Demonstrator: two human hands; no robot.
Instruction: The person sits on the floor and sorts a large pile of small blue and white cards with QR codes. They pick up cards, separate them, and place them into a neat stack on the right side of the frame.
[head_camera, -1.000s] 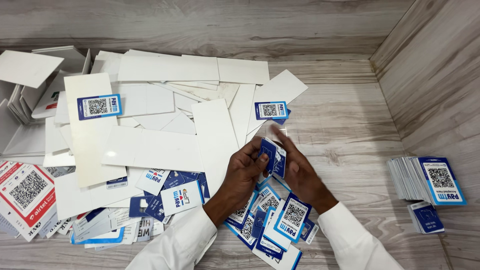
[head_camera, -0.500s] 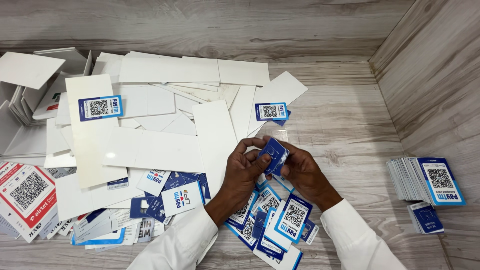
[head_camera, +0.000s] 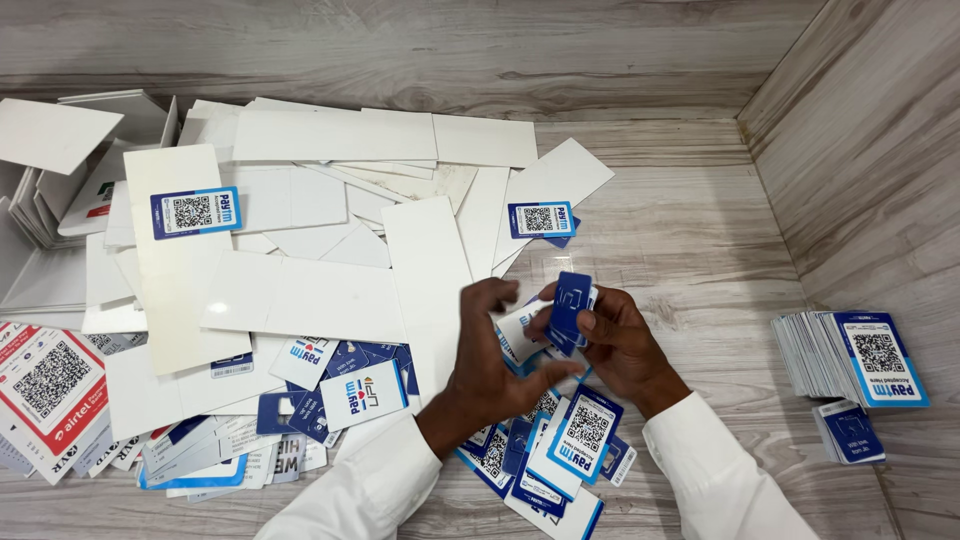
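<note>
A pale wood-grain floor (head_camera: 700, 230) carries everything. White boards (head_camera: 300, 290) sprawl across its left and middle, some bearing small blue-edged code stickers. Loose blue and white cards (head_camera: 560, 450) lie heaped near the front. A neat card stack (head_camera: 850, 355) sits by the right wall.

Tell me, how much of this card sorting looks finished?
Done: a neat stack of cards stands at the right wall. In hand: the right hand holds a few blue cards, the left hand open beside them. Left: a loose heap of cards and scattered white sheets.
</note>
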